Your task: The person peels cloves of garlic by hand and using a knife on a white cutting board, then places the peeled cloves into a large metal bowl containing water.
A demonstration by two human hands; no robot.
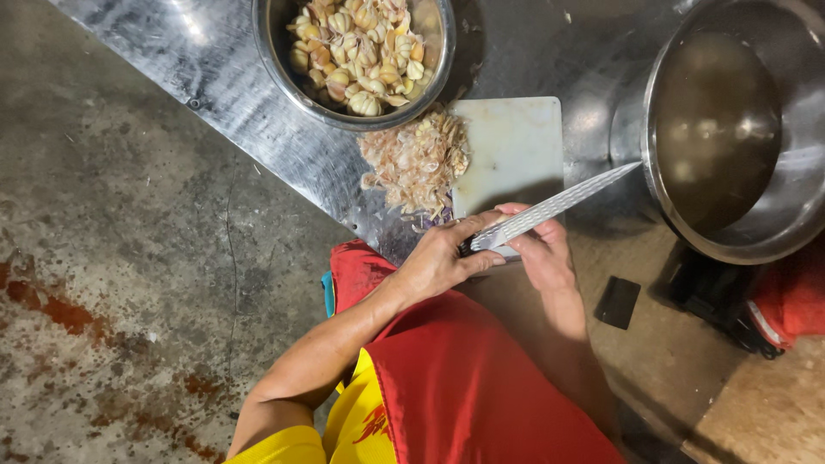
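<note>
At the far left lies a bare concrete floor [129, 258], grey and stained with reddish blotches; next to it runs the slanted edge of a scratched steel table [249, 94]; on that table, near the top, stands a metal bowl [296, 90] heaped with pale garlic cloves [361, 47]; just below the bowl a loose pile of papery garlic skins [417, 159] lies partly on the steel and partly on the left edge of a white cutting board [516, 146]. Below the pile the person's left hand [443, 258] comes up from a bare forearm over a red apron [464, 378] with yellow cloth beside it; its fingers are curled together, thumb and forefinger pinching something small at the near edge of the board, too hidden to make out. Touching it on the right, the right hand [541, 253] is closed around the handle of a knife [559, 204], whose long dimpled blade points up and to the right, its tip just at the rim of a large steel pot [687, 232] holding murky liquid; the pot fills the upper right. Under the pot, on the floor, lie a small dark flat object [618, 302] and, at the right edge, a red and black thing only partly in view.
</note>
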